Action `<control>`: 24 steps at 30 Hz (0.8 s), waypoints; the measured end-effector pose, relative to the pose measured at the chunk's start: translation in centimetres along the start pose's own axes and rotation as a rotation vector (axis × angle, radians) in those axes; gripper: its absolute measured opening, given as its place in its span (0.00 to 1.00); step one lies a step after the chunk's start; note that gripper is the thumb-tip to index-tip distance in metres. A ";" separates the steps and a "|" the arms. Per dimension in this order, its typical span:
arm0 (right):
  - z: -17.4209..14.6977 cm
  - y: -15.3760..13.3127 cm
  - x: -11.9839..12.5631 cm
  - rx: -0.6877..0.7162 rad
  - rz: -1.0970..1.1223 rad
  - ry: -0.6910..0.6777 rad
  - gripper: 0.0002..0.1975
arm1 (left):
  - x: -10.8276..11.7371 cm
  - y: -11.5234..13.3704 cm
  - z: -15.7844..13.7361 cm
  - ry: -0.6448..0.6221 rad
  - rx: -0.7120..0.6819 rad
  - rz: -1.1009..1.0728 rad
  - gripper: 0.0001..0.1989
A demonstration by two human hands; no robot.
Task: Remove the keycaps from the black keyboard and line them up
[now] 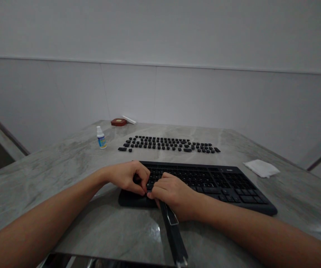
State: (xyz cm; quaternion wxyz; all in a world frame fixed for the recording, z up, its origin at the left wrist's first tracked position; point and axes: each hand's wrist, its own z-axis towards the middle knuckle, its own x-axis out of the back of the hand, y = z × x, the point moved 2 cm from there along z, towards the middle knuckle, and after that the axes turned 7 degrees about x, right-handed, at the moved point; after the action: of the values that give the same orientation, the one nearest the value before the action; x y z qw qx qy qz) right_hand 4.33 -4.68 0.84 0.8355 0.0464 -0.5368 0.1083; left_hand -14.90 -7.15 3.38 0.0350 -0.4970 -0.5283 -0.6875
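A black keyboard (224, 180) lies in front of me on the grey table, many of its keycaps off in the left and middle parts. Over its lower left corner my left hand (132, 176) is closed in a pinch; what sits between the fingertips, if anything, is too small to make out. My right hand (174, 193) meets it there, fingertips almost touching the left ones. A long black tool with a wire loop (173, 234) is gripped in the right hand, its far end pointing back toward me. The fingers hide the keys beneath them.
Loose black keycaps (163, 143) are laid out in rows behind the keyboard. To their left stands a small white bottle with a blue label (101, 138). A reddish-brown box (118, 122) and a white strip (129, 120) lie farther back; a white tissue (261, 168) is at the right.
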 end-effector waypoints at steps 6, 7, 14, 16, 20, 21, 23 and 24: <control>0.0 1.6 -0.3 -0.353 0.453 0.211 0.06 | 0.0 -0.5 0.1 0.073 0.027 0.062 0.01; 0.0 1.7 -0.3 -0.382 0.473 0.223 0.06 | 0.1 -0.4 0.1 0.074 0.018 0.078 0.01; 0.3 0.9 0.3 -0.409 0.354 0.267 0.04 | 0.4 0.3 0.1 0.086 -0.003 0.147 0.02; 0.2 0.8 0.4 -0.401 0.318 0.277 0.04 | 0.4 0.2 0.1 0.097 -0.002 0.147 0.02; 0.0 0.9 0.3 -0.395 0.298 0.324 0.04 | 0.4 0.2 0.1 0.105 0.010 0.129 0.04; 0.0 1.0 0.3 -0.408 0.308 0.330 0.05 | 0.4 0.2 0.1 0.109 0.018 0.126 0.04; 0.1 1.3 0.3 -0.470 0.366 0.328 0.06 | 0.4 0.2 0.1 0.115 0.037 0.124 0.04; 0.2 1.5 0.3 -0.518 0.413 0.325 0.06 | 0.4 0.2 0.1 0.114 0.046 0.120 0.05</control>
State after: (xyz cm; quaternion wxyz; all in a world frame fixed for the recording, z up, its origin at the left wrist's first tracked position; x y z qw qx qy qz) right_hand 3.96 -3.22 1.11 0.8543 -0.2939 -0.4048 0.1412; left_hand -14.94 -6.99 3.80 0.1177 -0.4869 -0.5103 -0.6991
